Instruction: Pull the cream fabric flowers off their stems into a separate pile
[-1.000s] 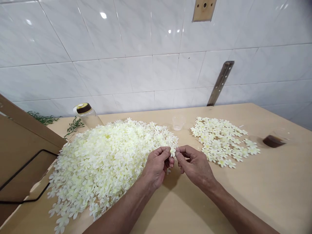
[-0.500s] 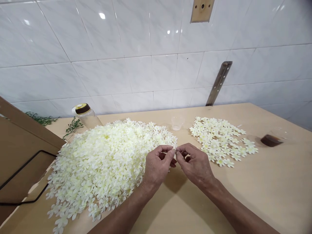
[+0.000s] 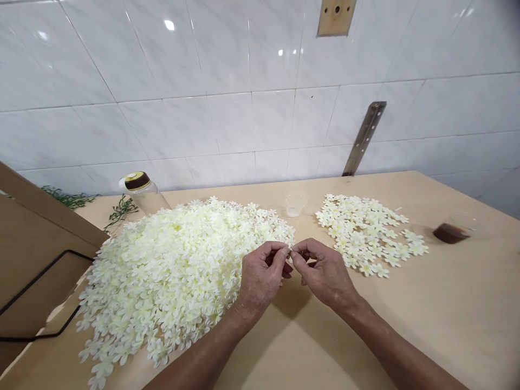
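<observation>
My left hand [image 3: 265, 273] and my right hand [image 3: 324, 271] meet fingertip to fingertip above the table. Each is closed in a pinch, thumb against forefinger. A tiny pale bit [image 3: 290, 250] shows between the fingertips, too small and too covered to name. Beside my left hand spreads a big heap of pale yellow-white artificial flowers [image 3: 174, 271], reaching the table's near left side. Past my right hand lies a smaller, flatter spread of the same flowers [image 3: 365, 233].
A small clear cup [image 3: 295, 206] stands behind my hands. On the right is a clear cup of dark liquid [image 3: 452, 232]. A capped bottle [image 3: 148, 195] and green plastic stems [image 3: 123, 208] sit behind the heap. A cardboard box [image 3: 44, 260] borders the left, before a tiled wall [image 3: 231, 124].
Both hands remain pinched together in nearly the same spot, with only slight finger movement. The flower piles, cups and bottle stay put.
</observation>
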Available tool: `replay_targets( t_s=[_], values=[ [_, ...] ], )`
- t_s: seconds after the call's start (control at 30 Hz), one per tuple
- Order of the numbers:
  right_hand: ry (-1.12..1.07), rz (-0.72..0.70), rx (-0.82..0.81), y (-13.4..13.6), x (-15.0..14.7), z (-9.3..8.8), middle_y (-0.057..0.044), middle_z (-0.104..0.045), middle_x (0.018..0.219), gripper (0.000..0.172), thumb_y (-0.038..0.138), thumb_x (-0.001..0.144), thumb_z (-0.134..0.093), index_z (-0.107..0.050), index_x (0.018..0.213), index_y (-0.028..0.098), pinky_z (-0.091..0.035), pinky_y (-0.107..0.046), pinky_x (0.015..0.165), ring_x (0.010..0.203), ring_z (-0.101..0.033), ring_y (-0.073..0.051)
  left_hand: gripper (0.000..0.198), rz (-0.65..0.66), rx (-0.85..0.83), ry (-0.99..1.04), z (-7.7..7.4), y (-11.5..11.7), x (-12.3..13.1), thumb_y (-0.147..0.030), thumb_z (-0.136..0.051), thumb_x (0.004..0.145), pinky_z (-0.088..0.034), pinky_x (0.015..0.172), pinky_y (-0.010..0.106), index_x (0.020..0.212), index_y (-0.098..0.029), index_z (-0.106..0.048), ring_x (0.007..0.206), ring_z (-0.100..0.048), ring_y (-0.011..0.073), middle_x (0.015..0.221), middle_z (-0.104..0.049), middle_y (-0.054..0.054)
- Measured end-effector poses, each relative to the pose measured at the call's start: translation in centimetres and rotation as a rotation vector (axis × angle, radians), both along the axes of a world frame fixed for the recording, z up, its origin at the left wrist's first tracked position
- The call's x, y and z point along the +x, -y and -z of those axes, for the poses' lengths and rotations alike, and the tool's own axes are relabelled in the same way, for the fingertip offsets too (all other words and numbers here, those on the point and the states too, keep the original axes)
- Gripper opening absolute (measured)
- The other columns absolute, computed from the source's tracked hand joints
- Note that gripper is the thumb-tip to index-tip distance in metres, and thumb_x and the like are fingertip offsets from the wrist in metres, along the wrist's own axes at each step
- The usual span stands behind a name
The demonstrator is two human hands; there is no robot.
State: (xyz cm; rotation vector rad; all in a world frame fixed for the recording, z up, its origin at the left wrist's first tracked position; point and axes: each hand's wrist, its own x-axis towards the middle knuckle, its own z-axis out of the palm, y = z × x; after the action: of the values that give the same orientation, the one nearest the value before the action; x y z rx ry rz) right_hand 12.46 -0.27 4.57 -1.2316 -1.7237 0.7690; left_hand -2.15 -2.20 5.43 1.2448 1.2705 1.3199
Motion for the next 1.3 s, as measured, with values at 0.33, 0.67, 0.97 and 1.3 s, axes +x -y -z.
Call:
replay_targets(
  t_s=[0.33,0.67,0.97,1.3],
  values=[
    [-0.051,0.050,-0.022,0.1,-0.2,-0.2,-0.001,-0.062,0.068,0.009,0.025,0.080,-0.059,-0.062,0.073,0.020,-0.044,-0.024,0.046,0.053,-0.055,-0.014,0.019,-0.093,-0.155,0.127,0.9,-1.0,-0.4,-0.034,-0.068,0.076,-0.052,0.045,0.025,0.079,-0.016,-0.064,0.045,-0.064,0.0171,0.053,-0.066,0.003],
    [-0.490,-0.044,-0.316,-0.6,0.3,-0.2,0.004,-0.052,0.056,0.013,0.031,0.081,-0.064,-0.062,0.080,0.018,-0.046,-0.024,0.042,0.043,-0.048,-0.010,0.011,-0.005,-0.277,0.507,-0.6,-1.5,-1.2,-0.017,-0.066,0.074,-0.054,0.055,0.025,0.079,-0.014,-0.057,0.058,-0.068,0.0162,0.069,-0.068,0.006],
    [-0.572,-0.166,-0.368,-0.7,0.3,0.4,0.005,-0.050,0.056,0.027,0.043,0.080,-0.072,-0.067,0.091,0.019,-0.042,-0.023,0.043,0.046,-0.045,-0.010,0.020,0.221,-0.412,0.632,-0.5,-1.5,-1.2,-0.030,-0.070,0.078,-0.052,0.053,0.021,0.085,-0.012,-0.066,0.059,-0.064,0.0120,0.082,-0.066,0.008],
    [-0.494,-0.174,-0.396,-0.5,0.3,0.3,0.005,-0.047,0.055,0.025,0.042,0.083,-0.069,-0.067,0.088,0.018,-0.041,-0.023,0.043,0.047,-0.042,-0.009,0.027,0.190,-0.332,0.483,-0.2,-1.4,-1.5,-0.038,-0.076,0.076,-0.042,0.046,0.019,0.077,-0.014,-0.063,0.050,-0.056,0.0090,0.062,-0.062,0.002]
  ],
)
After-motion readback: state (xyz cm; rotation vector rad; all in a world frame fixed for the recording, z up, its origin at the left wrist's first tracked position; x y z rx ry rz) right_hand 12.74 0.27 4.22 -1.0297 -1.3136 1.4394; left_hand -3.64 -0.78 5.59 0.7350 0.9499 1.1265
